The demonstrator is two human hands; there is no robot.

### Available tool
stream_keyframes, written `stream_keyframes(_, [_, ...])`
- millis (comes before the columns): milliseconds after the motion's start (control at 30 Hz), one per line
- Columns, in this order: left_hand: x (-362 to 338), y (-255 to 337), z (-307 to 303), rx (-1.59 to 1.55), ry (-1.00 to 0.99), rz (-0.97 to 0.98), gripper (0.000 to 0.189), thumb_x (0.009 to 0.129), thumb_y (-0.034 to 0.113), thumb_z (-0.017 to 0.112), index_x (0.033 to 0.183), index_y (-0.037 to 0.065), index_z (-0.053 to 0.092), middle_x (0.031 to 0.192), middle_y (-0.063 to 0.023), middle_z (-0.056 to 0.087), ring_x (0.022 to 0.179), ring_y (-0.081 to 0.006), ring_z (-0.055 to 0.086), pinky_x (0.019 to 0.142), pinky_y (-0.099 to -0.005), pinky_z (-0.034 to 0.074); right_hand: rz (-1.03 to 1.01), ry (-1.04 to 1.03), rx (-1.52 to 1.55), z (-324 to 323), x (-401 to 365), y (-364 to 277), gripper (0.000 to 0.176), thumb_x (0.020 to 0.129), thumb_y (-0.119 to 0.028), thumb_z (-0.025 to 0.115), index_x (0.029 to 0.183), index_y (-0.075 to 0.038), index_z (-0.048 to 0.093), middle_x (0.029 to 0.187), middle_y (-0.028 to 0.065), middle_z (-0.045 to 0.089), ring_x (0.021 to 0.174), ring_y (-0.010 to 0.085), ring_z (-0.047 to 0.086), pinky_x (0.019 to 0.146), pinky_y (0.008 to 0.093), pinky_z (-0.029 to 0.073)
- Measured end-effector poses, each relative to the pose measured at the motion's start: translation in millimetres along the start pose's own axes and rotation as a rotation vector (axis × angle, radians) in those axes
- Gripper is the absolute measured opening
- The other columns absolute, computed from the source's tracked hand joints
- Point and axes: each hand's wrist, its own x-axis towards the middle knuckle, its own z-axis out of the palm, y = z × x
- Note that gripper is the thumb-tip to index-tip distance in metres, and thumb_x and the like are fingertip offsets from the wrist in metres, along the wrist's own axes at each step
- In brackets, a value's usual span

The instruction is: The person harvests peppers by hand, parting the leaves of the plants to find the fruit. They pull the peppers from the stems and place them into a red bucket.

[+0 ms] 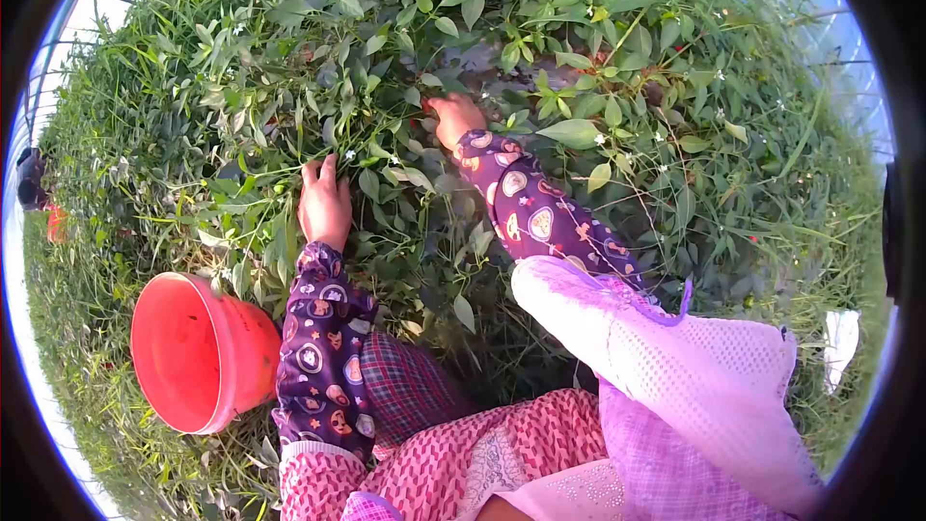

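Observation:
Leafy pepper plants [574, 133] with small white flowers spread in front of me. My left hand [326, 207] is among the leaves on the left, its fingers bent around leafy stems. Further up and to the right, my right hand [455, 121] reaches into the foliage with its fingers drawn together. A bit of red shows at those fingertips, apparently a chili pepper [427, 106], though leaves cover most of it. A red bucket [253, 352] leans in the grass beside my left forearm; a few dark specks show inside.
Tall grass [87, 328] surrounds the plants. At the far left are another red bucket [58, 224] and a dark-clothed person [32, 178]. Plastic sheeting [839, 48] on a frame curves along the edges. A white scrap [841, 349] lies at right; pink fabric [666, 347] hangs across the lower right.

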Motion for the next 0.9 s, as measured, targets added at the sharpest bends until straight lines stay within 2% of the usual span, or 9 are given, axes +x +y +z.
stream_keyframes(167, [-2,-6,7,-0.049,-0.018,-0.03,0.039,0.087,0.019,0.061,0.126,0.013,0.054,0.126,-0.0124,0.05,0.1,-0.0345,0.061,0.081,-0.0436,0.052,-0.156,0.013,-0.35,-15,-2,-1,0.031,0.077,-0.017,0.065,0.108,-0.014,0.066,0.118,0.0105,0.061,0.114,0.0309,0.054,0.09,0.0409,0.048])
stream_keyframes(300, [-5,-8,11,-0.141,0.013,-0.015,0.04,0.087,0.02,0.061,0.125,0.013,0.054,0.126,-0.0131,0.05,0.099,-0.0346,0.061,0.081,-0.0436,0.052,-0.036,-0.216,0.134,-37,-6,-21,0.046,0.075,-0.04,0.074,0.11,-0.013,0.062,0.103,0.0101,0.067,0.096,0.0323,0.063,0.083,0.0404,0.05])
stream_keyframes(367, [-5,-9,11,-0.144,0.003,-0.001,0.04,0.087,0.02,0.062,0.125,0.013,0.054,0.125,-0.0129,0.05,0.098,-0.0343,0.061,0.08,-0.0437,0.051,0.061,-0.296,0.004,-30,5,-20,0.043,0.078,-0.041,0.067,0.111,-0.013,0.063,0.105,0.0115,0.066,0.096,0.0324,0.063,0.084,0.0394,0.05])
stream_keyframes(500, [-9,-5,7,-0.155,0.005,-0.018,0.04,0.086,0.018,0.063,0.125,0.011,0.055,0.122,-0.0138,0.052,0.098,-0.0342,0.061,0.08,-0.042,0.051,-0.064,-0.287,-0.139,-31,8,-27,0.04,0.079,-0.039,0.061,0.11,-0.014,0.065,0.108,0.0123,0.066,0.098,0.0324,0.063,0.085,0.0396,0.05])
stream_keyframes(567, [-10,-9,13,-0.155,0.019,-0.002,0.04,0.086,0.019,0.063,0.125,0.013,0.054,0.123,-0.0133,0.051,0.096,-0.0341,0.062,0.079,-0.0426,0.052,-0.015,-0.345,-0.325,-34,5,-35,0.033,0.077,-0.021,0.054,0.104,-0.007,0.067,0.107,0.0143,0.066,0.098,0.0336,0.064,0.081,0.0404,0.052])
stream_keyframes(633, [-12,-10,16,-0.154,0.03,0.02,0.04,0.087,0.02,0.062,0.126,0.014,0.053,0.123,-0.0128,0.05,0.094,-0.034,0.062,0.077,-0.0431,0.052,-0.006,-0.167,-0.123,-15,-1,-13,0.028,0.078,-0.024,0.057,0.097,-0.007,0.069,0.091,0.0111,0.069,0.079,0.0272,0.067,0.067,0.0371,0.052])
stream_keyframes(700, [-14,-10,15,-0.16,0.03,0.013,0.04,0.087,0.019,0.061,0.126,0.014,0.053,0.124,-0.0128,0.05,0.095,-0.0342,0.062,0.079,-0.0429,0.052,0.475,-0.458,0.624,-19,0,2,0.023,0.079,-0.026,0.06,0.087,-0.006,0.069,0.075,0.0063,0.066,0.059,0.0152,0.06,0.053,0.0299,0.046])
stream_keyframes(733, [-14,-11,16,-0.16,0.025,0.014,0.04,0.087,0.019,0.061,0.126,0.014,0.053,0.124,-0.0128,0.05,0.095,-0.0342,0.062,0.079,-0.0429,0.052,0.517,-0.5,0.929,-24,-6,8,0.023,0.078,-0.028,0.064,0.085,-0.006,0.067,0.071,0.0026,0.06,0.054,0.0067,0.05,0.049,0.0234,0.039])
stream_keyframes(900, [-17,-12,22,-0.238,0.046,0.002,0.04,0.087,0.018,0.062,0.126,0.013,0.054,0.125,-0.0127,0.05,0.1,-0.0339,0.061,0.083,-0.0421,0.051,0.52,-0.402,1.756,-48,-37,7,0.021,0.08,-0.011,0.055,0.1,-0.007,0.054,0.086,0.0101,0.066,0.07,0.0187,0.062,0.062,0.034,0.05])
